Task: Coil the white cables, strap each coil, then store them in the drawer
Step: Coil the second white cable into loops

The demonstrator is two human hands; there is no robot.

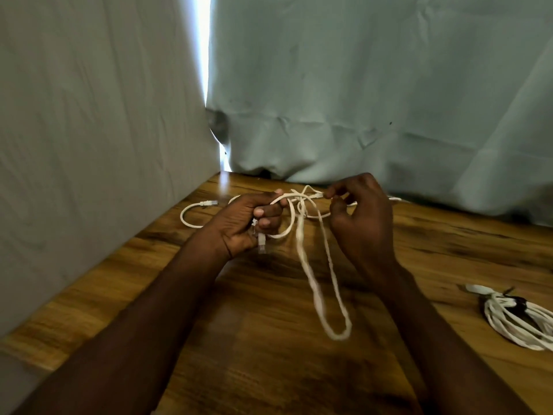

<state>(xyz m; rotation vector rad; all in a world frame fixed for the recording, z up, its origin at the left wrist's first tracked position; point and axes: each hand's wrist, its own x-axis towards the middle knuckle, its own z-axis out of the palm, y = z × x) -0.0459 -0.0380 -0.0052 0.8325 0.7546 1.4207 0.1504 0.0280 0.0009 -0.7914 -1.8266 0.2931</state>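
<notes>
A loose white cable [315, 283] hangs in a long loop between my hands above the wooden table [269, 339]. My left hand [245, 223] grips several turns of it, and a clear plug sticks out below the fist. My right hand [359, 211] pinches the cable near its other plug with thumb and forefinger. Another white cable [191, 214] with a plug lies on the table beyond my left hand. A coiled white cable [517, 322] held by a dark strap lies at the table's right edge. No drawer is in view.
Pale cloth sheets [359, 100] hang close behind and to the left of the table, with a bright gap between them. Bare wood lies in front of my forearms.
</notes>
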